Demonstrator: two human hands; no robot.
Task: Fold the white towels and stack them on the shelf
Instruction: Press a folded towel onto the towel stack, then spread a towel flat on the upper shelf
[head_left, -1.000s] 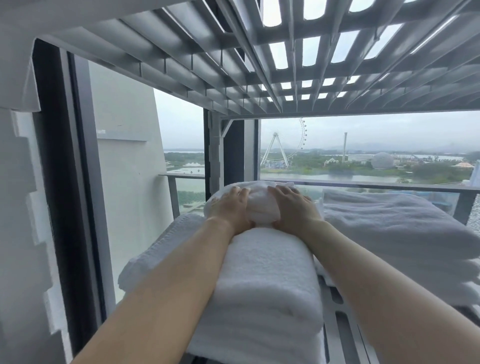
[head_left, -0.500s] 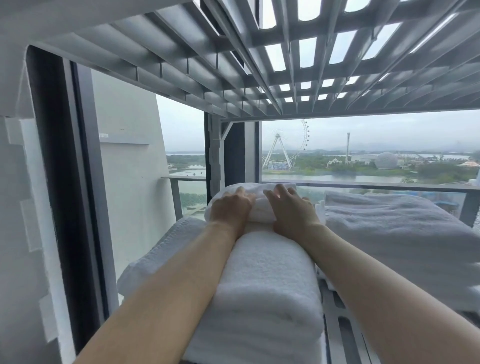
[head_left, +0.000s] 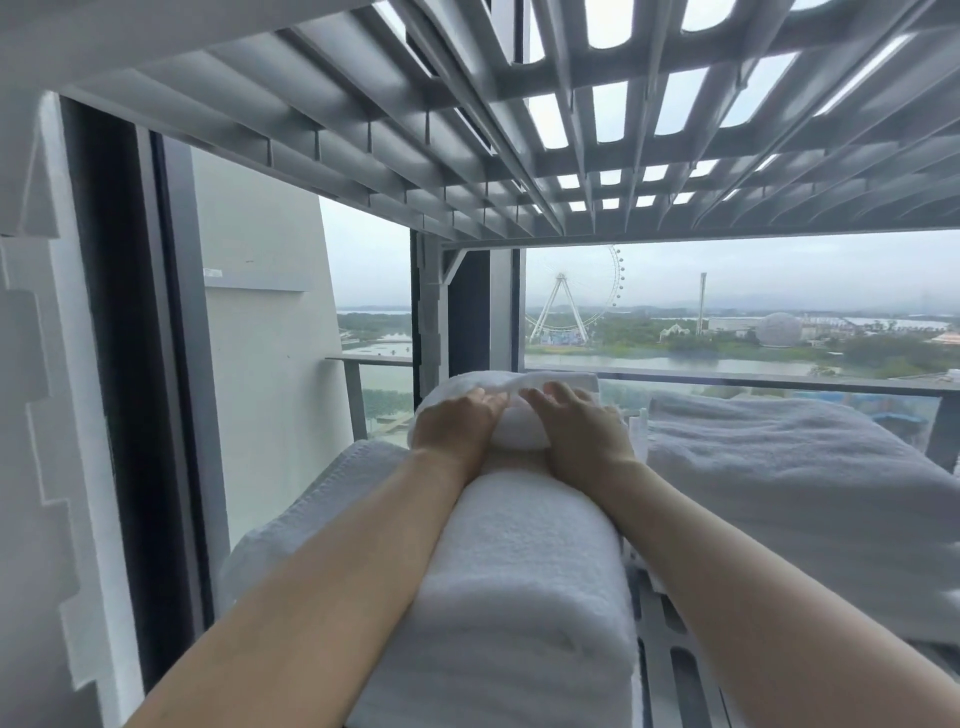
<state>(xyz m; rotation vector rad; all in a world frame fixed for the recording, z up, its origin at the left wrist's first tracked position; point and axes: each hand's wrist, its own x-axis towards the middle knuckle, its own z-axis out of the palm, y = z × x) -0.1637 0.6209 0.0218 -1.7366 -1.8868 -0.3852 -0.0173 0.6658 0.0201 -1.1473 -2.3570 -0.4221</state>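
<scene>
Atop thick white towel stack (head_left: 519, 571), left hand (head_left: 457, 423) and right hand (head_left: 582, 431) press small white towel bundle (head_left: 519, 434), open-palmed, ungripped.
Overpush could slide it off stack's far end.

A long folded towel (head_left: 519, 597) lies on the shelf (head_left: 670, 639), running away from the person. At its far end, touching it, sits a smaller folded towel (head_left: 519, 415). The left hand (head_left: 457, 426) rests on the left part of that smaller towel and the right hand (head_left: 582, 431) on its right part, and the forearms flank the long towel. Left of the long towel, touching it, lies another towel (head_left: 322, 509). To its right, across a bare strip of shelf, sits a stack of towels (head_left: 805, 493). An upper shelf (head_left: 467, 130) spans above it. Behind it come a railing (head_left: 727, 376) and, far beyond, a Ferris wheel (head_left: 576, 296).
</scene>
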